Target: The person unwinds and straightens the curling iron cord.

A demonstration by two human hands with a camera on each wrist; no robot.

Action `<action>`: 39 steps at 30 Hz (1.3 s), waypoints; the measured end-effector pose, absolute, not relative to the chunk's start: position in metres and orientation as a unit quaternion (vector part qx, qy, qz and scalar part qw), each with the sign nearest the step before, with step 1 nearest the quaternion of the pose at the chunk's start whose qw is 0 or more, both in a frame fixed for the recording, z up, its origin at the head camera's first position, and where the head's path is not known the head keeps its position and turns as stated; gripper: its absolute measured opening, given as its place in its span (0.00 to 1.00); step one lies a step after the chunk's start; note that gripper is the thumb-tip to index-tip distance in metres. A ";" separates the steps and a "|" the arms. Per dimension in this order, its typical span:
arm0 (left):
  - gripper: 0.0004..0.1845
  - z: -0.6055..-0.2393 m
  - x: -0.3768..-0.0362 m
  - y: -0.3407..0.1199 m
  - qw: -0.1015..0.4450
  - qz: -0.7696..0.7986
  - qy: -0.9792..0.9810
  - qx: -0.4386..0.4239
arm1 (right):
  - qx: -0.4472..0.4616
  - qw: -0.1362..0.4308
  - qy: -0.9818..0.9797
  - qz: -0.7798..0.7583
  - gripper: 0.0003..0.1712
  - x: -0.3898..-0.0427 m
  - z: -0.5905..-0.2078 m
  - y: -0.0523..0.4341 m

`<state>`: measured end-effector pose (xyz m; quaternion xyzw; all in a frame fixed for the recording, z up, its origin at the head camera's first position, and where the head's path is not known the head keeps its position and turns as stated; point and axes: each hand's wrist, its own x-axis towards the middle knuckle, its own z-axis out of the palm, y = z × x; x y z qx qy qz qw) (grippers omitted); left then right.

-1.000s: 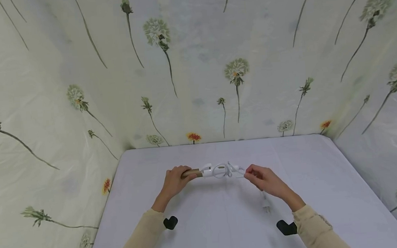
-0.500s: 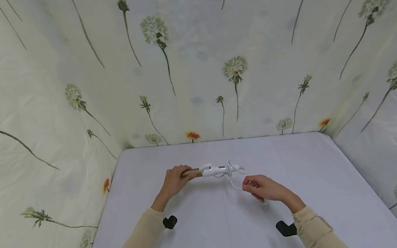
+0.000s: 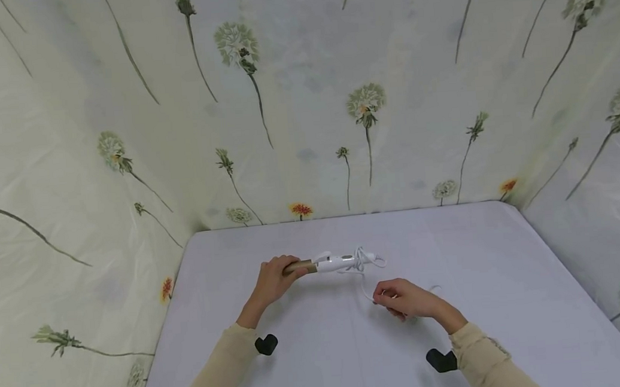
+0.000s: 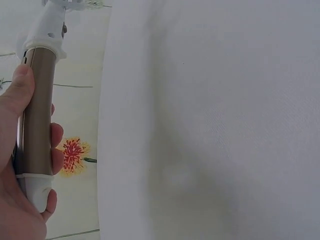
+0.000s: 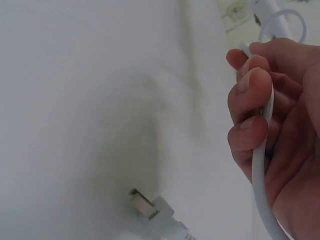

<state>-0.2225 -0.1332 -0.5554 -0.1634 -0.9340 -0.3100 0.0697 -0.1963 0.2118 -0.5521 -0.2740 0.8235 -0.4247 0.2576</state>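
White curling iron (image 3: 332, 264), one, in left hand's (image 3: 271, 282) curled fingers; its single cord (image 5: 263, 165) in right hand's (image 3: 401, 299).

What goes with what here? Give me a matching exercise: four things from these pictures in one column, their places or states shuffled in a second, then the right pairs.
Things:
1. curling iron
2. white cord
3. plug
4. black wrist mount

Places or states:
A. runs through the curled fingers of the right hand
B. below the right hand, over the white table
C. its gold barrel held in the left hand
D. under the left forearm

Pairs: 1-C, 2-A, 3-B, 4-D
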 end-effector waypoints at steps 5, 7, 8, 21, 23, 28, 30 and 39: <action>0.20 -0.554 -0.223 -0.135 0.066 -0.317 -0.932 -0.161 | -0.263 0.256 0.835 -0.410 0.14 -0.201 -0.565 0.207; 0.20 -0.553 -0.223 -0.136 0.066 -0.322 -0.930 -0.165 | -0.259 0.244 0.846 -0.396 0.13 -0.203 -0.569 0.205; 0.20 -0.552 -0.223 -0.136 0.067 -0.324 -0.929 -0.165 | -0.257 0.238 0.851 -0.392 0.13 -0.205 -0.571 0.204; 0.20 -0.550 -0.219 -0.141 0.041 -0.349 -0.922 -0.161 | -0.217 0.231 0.871 -0.376 0.14 -0.221 -0.586 0.208; 0.21 -0.550 -0.217 -0.142 0.034 -0.359 -0.919 -0.161 | -0.208 0.225 0.876 -0.373 0.14 -0.225 -0.588 0.210; 0.22 -0.549 -0.215 -0.144 0.019 -0.369 -0.916 -0.160 | -0.194 0.219 0.874 -0.388 0.16 -0.237 -0.586 0.211; 0.22 -0.550 -0.214 -0.144 0.017 -0.367 -0.916 -0.161 | -0.190 0.222 0.870 -0.397 0.16 -0.241 -0.584 0.212; 0.21 -0.551 -0.215 -0.144 0.012 -0.367 -0.915 -0.166 | -0.147 0.203 0.881 -0.401 0.14 -0.250 -0.578 0.208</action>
